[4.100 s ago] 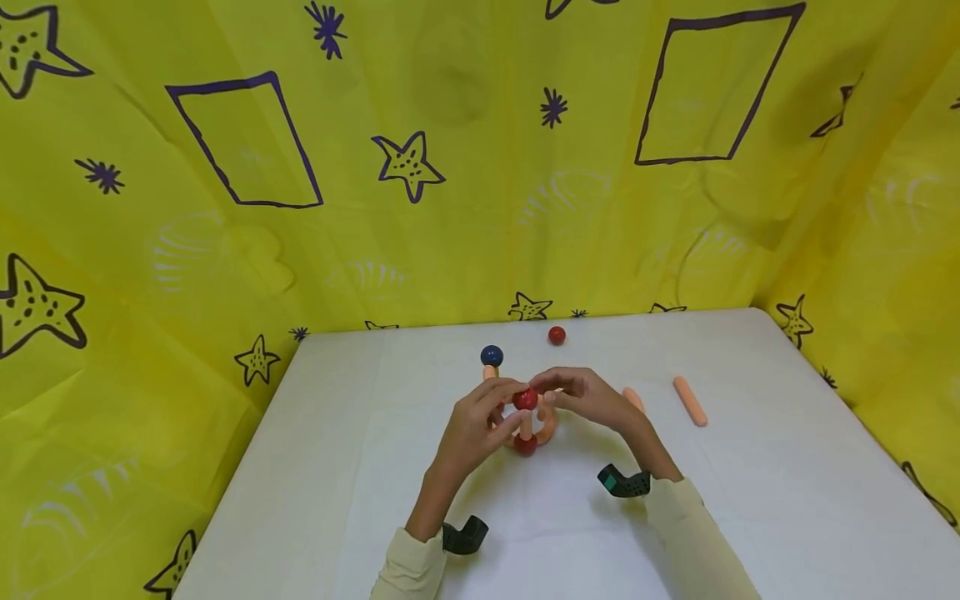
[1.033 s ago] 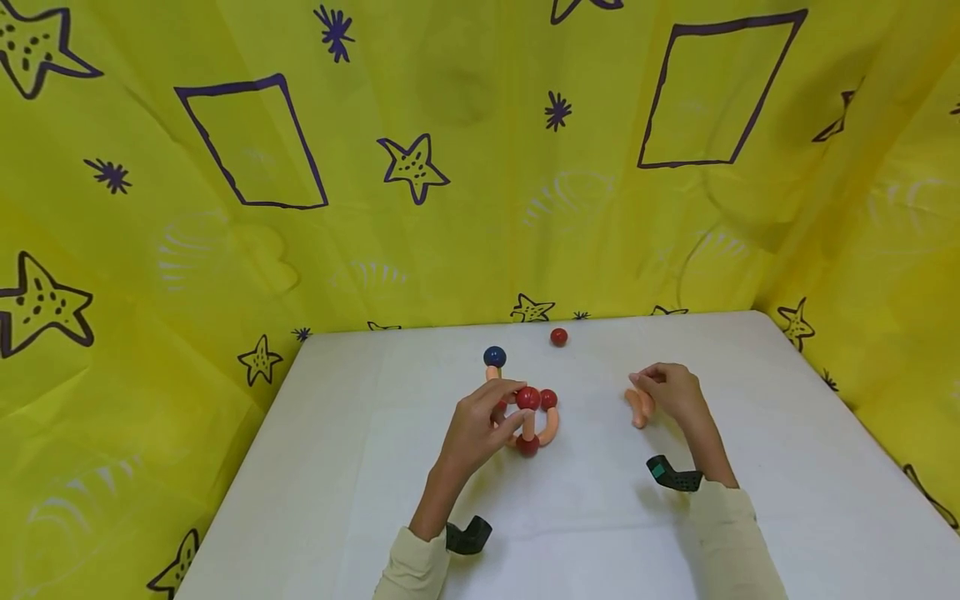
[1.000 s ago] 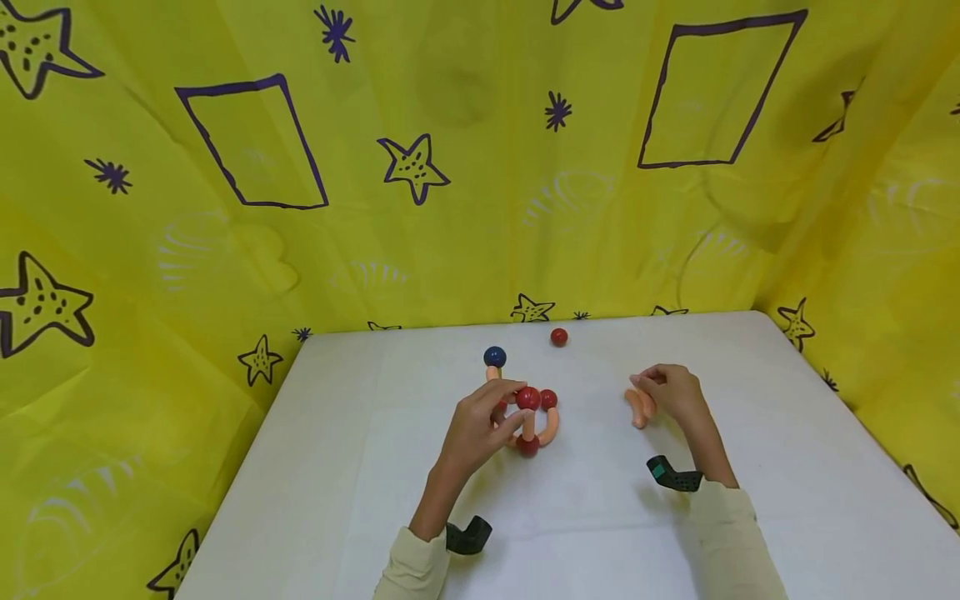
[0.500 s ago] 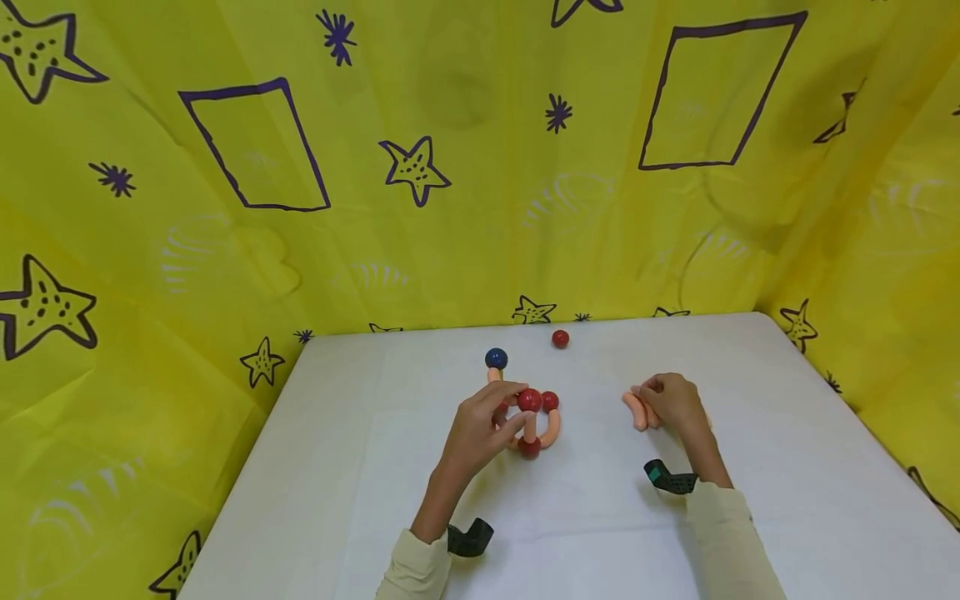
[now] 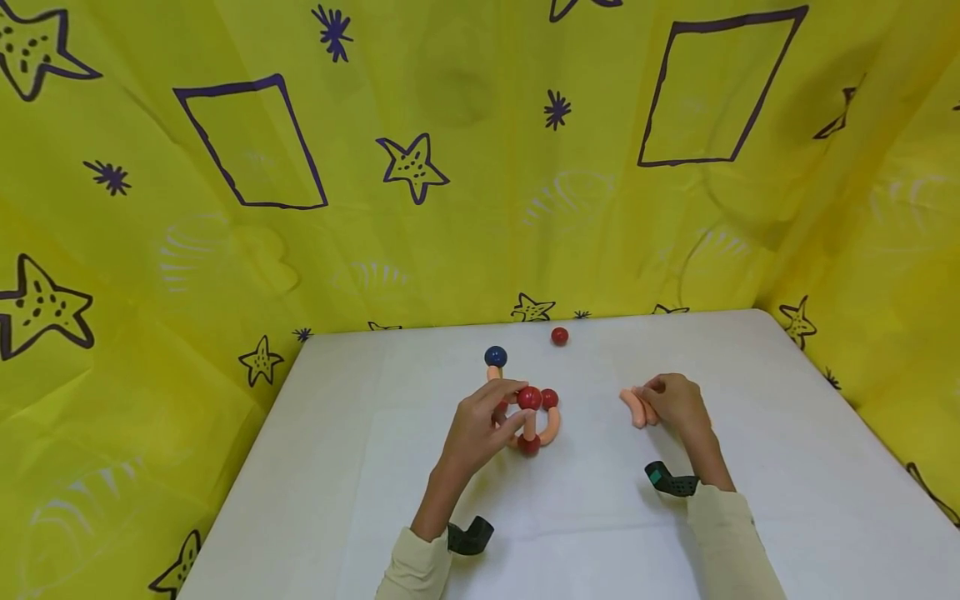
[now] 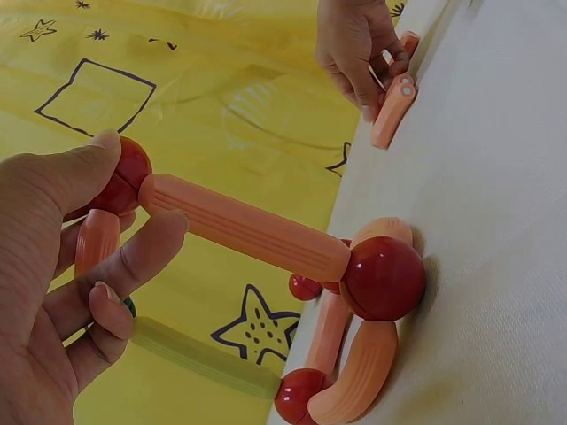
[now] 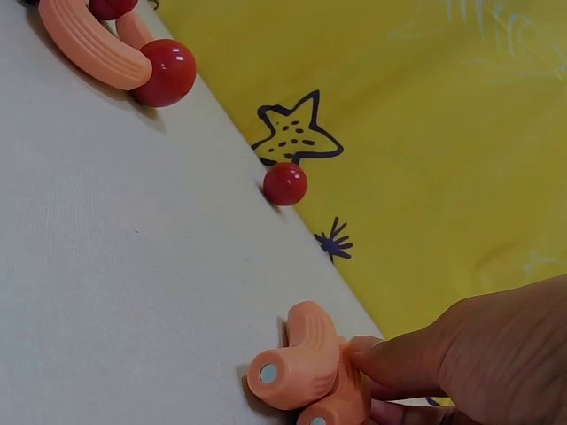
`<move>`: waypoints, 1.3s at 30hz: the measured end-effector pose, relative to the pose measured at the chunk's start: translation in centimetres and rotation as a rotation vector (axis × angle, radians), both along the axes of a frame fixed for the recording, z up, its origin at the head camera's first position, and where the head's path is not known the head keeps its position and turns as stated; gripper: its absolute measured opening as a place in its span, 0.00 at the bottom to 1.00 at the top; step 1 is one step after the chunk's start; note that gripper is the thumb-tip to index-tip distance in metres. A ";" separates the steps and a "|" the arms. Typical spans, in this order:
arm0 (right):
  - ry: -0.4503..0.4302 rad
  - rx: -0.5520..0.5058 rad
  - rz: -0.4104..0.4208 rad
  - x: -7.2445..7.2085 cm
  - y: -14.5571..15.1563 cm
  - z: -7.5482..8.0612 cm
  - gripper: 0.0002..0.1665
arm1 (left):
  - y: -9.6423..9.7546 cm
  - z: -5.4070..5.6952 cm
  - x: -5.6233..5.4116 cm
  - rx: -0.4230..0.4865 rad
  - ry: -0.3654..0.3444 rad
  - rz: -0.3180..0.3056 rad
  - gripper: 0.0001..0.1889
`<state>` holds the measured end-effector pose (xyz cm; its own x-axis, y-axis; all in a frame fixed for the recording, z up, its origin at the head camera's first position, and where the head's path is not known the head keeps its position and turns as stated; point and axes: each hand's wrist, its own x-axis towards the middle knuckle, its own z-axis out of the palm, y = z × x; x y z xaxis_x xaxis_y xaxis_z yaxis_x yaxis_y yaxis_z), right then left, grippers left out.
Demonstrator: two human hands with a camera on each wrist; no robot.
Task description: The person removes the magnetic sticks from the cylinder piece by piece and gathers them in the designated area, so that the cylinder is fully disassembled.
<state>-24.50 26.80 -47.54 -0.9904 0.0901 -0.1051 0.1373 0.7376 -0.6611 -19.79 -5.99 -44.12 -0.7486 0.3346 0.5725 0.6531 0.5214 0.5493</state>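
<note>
the left hand (image 5: 477, 423) still pinches the upper red ball (image 5: 529, 398); the right hand (image 5: 675, 402), earlier at that ball, now pinches a curved stick (image 5: 651, 414) beside a second stick (image 5: 633, 408).

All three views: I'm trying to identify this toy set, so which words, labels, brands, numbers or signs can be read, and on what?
None can be read in any view.
Red balls, blue ball and sticks: no lettering shows.
Yellow cloth: drawn stars and bursts, but no words or numbers.
Black wrist pieces: nothing legible; any print on the right one's green patch is too small to read.
</note>
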 end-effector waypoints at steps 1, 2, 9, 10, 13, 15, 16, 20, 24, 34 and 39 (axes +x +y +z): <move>-0.002 0.000 -0.001 0.0 0.0 0.0 0.24 | 0.0 0.0 0.0 0.000 -0.002 0.001 0.19; -0.005 -0.002 -0.002 0.0 0.0 0.1 0.24 | 0.0 0.0 0.0 0.001 -0.004 0.000 0.19; 0.004 0.011 -0.015 0.2 -0.2 0.2 0.24 | 0.0 0.0 0.0 -0.002 -0.002 0.003 0.20; 0.019 0.018 -0.020 0.3 -0.3 0.3 0.24 | 0.0 0.0 0.0 0.000 0.001 0.003 0.20; 0.094 0.025 -0.034 0.4 -0.9 0.6 0.23 | 0.0 -0.1 0.0 0.002 0.010 0.000 0.20; 0.173 0.021 -0.031 0.4 -1.4 0.8 0.21 | 0.1 -0.1 0.0 0.003 0.008 -0.003 0.19; 0.206 0.014 -0.023 0.4 -1.6 0.9 0.20 | 0.0 0.0 0.0 0.003 0.006 -0.003 0.19; 0.286 -0.004 0.046 0.1 -2.6 1.6 0.17 | 0.0 0.0 0.1 0.002 0.005 -0.004 0.19; 0.254 -0.016 0.142 -0.1 -4.3 2.2 0.15 | -0.1 0.0 0.1 0.001 0.015 -0.007 0.19; 0.189 -0.047 0.505 0.8 -7.8 2.3 0.18 | -0.4 0.2 -0.1 -0.028 0.020 -0.009 0.20; 0.167 -0.067 0.585 1.6 -9.3 1.5 0.30 | -1.0 0.4 -0.3 0.008 0.048 -0.007 0.15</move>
